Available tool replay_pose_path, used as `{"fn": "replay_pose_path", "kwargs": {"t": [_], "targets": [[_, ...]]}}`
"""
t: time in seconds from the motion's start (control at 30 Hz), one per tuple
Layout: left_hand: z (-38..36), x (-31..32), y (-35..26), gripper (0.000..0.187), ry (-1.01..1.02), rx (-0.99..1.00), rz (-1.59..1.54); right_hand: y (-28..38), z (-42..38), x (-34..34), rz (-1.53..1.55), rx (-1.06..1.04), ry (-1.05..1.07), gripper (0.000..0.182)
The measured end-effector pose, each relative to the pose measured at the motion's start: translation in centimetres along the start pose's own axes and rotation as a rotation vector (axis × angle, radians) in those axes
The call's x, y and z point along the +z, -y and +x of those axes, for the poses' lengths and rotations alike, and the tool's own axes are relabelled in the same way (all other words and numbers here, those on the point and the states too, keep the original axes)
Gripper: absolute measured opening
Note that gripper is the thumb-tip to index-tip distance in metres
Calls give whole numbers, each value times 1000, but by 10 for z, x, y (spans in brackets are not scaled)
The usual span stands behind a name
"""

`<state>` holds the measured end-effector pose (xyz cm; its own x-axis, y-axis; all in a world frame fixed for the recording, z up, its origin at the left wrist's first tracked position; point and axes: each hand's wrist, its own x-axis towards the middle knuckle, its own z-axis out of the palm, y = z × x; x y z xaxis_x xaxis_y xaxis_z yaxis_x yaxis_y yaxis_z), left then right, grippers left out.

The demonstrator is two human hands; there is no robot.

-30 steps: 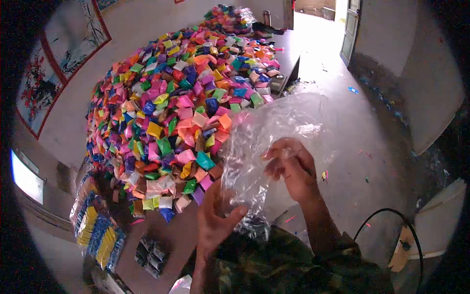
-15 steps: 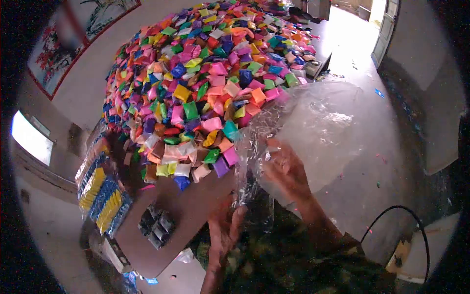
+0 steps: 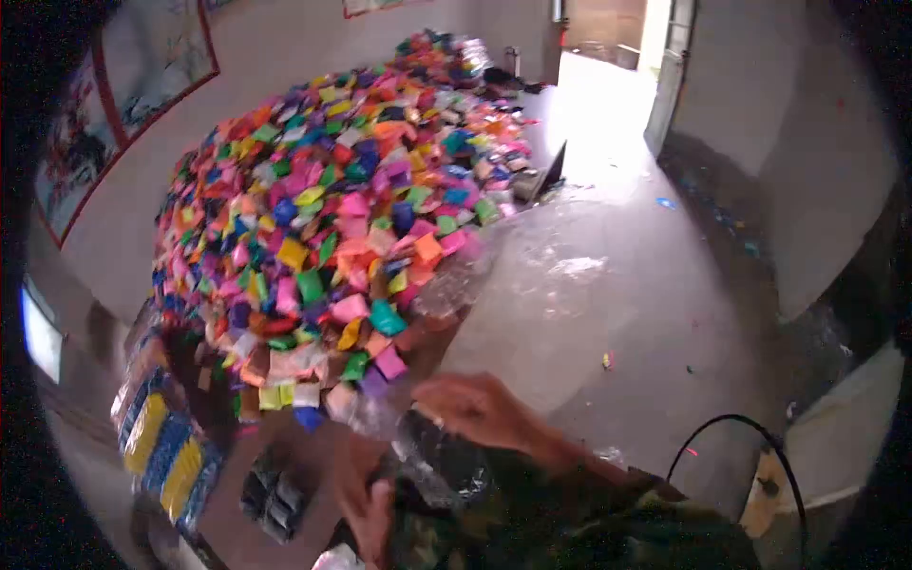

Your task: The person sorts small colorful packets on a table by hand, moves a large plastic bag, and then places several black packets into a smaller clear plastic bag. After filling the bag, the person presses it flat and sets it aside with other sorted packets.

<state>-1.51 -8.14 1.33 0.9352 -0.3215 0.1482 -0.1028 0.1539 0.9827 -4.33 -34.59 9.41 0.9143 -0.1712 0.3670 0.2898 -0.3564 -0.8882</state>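
Observation:
A clear plastic bag (image 3: pixel 437 461) lies crumpled against my camouflage clothing, and its thin film spreads forward over the table's right edge. My right hand (image 3: pixel 475 408) is closed on the upper part of the bag, with fingers bent and pointing left. Lower down, my left hand (image 3: pixel 369 508) is beside the bag, its thumb apart from the blurred fingers. I cannot make out anything in it. Just beyond both hands rises a big heap of small colourful packets (image 3: pixel 323 209), several of them close to the film.
Black blocks (image 3: pixel 274 499) lie on the brown table (image 3: pixel 223 522), left of my hands. A wrapped pack of yellow and blue pieces (image 3: pixel 171 456) is at its left edge. A black cable (image 3: pixel 731 418) arches at right. Litter dots the floor (image 3: pixel 646 313) toward the open door (image 3: pixel 670 81).
My view has shifted, so the heap appears lower and further left. The bag's film, puffed out at right before, is flatter and less visible. My right hand has turned to point left.

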Motion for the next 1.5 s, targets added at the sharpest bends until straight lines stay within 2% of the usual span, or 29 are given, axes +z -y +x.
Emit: {"fn": "replay_pose_path", "kwargs": {"t": [0.03,0.07,0.17,0.2,0.27,0.4,0.47,0.5,0.57,0.67,0.7,0.8,0.87,0.97,1.07,1.17,1.27,1.37,1.47,1.5], "targets": [[3,-9,-7,79,-65,23,-58,-3,0,10,71,-25,159,35],[7,-14,-16,79,-134,47,-114,-3,-2,17,43,-67,179,33],[32,-6,-68,89,0,124,122,-3,-9,31,30,-136,248,31],[29,0,-99,79,101,-52,163,-3,-12,34,69,-121,269,32],[37,-5,-89,66,268,150,14,2,-9,31,110,-128,311,36],[49,-23,-59,43,588,539,-288,16,-7,22,131,40,403,34],[39,-24,-63,42,377,457,-162,1,-10,27,233,49,413,33],[30,-18,-74,42,168,267,24,-3,-11,26,227,24,398,32],[16,-12,-91,41,-45,58,245,-7,-12,23,215,-27,366,30],[3,-14,-103,40,-103,-8,362,-6,-10,15,10,-260,186,29],[-2,-14,-107,40,-124,-16,382,-5,-11,15,4,-191,201,29],[2,-15,-79,30,-373,-19,318,-3,-15,16,45,-40,222,30],[3,-17,-81,29,-411,2,287,-5,-23,27,153,-17,200,30],[6,-12,-92,29,-409,20,276,-3,-33,33,104,-42,228,31],[9,-6,-96,29,-404,32,268,-28,-42,43,246,-28,221,31],[12,-1,-99,29,-405,44,267,-42,-44,50,-31,-229,85,27],[13,1,-101,29,-410,52,262,-36,-43,48,-157,-320,16,23],[16,3,-103,29,-424,60,256,-42,-43,47,-255,-314,3,23],[16,1,-104,29,-442,67,254,-4,-38,18,-84,-1,306,26],[16,-1,-105,29,-447,72,253,3,-40,19,-113,26,312,27]]}}
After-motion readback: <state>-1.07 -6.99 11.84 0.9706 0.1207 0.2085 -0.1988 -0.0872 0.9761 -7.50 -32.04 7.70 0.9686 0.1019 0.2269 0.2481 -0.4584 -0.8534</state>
